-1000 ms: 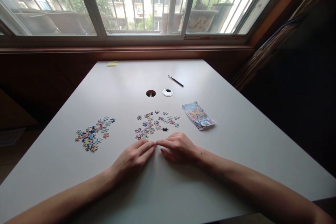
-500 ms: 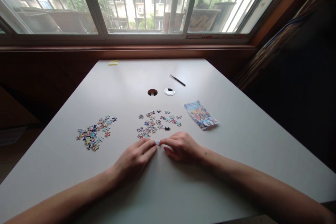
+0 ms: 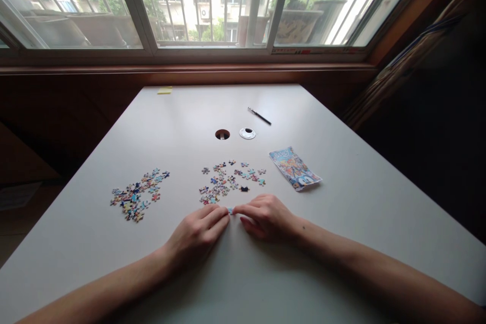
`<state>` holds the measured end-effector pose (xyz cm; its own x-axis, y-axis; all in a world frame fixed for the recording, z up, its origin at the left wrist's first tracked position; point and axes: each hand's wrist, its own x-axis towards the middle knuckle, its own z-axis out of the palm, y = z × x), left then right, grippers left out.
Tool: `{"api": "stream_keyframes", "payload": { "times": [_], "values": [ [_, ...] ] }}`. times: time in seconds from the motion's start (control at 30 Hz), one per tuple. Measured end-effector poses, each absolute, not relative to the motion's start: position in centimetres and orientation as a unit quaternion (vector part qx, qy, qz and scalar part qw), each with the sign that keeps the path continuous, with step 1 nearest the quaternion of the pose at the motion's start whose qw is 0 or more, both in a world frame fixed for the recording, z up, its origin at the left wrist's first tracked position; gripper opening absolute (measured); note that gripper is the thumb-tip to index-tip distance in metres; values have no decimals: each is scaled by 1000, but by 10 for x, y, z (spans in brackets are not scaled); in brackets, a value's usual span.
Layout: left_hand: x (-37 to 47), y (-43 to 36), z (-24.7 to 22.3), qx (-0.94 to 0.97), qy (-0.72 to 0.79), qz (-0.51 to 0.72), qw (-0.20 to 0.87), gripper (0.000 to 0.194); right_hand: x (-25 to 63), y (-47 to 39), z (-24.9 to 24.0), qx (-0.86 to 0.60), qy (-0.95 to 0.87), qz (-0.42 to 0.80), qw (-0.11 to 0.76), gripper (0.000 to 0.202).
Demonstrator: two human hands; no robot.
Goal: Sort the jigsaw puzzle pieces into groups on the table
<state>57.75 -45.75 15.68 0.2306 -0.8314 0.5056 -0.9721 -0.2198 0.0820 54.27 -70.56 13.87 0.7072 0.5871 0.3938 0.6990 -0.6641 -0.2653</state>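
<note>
Near the middle of the table, a small light-blue jigsaw puzzle piece [image 3: 230, 210] lies between my two hands; whether it is one piece or joined ones, I cannot tell. My left hand [image 3: 201, 227] rests low on the table, its fingers pressed together and closed over the piece's left side. From the right, the index fingertip of my right hand [image 3: 268, 216] touches the piece, while its thumb stays apart below. Just beyond my fingers lies a loose group of puzzle pieces [image 3: 214, 192], with a dark puzzle piece [image 3: 244, 189] close to my right hand.
Another pile of puzzle pieces [image 3: 134, 197] is spread at the left. A colourful printed sheet [image 3: 294, 168] lies at the right. Farther back are a pen [image 3: 260, 116], a round cover [image 3: 247, 133], a hole in the table [image 3: 222, 134] and a yellow note [image 3: 164, 90].
The whole view has shifted slightly, so table and things sit a little differently in the picture. Both hands keep nearly the same pose at the small blue piece.
</note>
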Motion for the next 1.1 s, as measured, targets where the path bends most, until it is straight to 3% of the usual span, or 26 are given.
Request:
{"api": "stream_keyframes", "payload": {
  "times": [1.1],
  "values": [
    [582,-455,152,757,-593,177,212,24,544,-709,137,-905,-351,-111,213,29]
  ]
}}
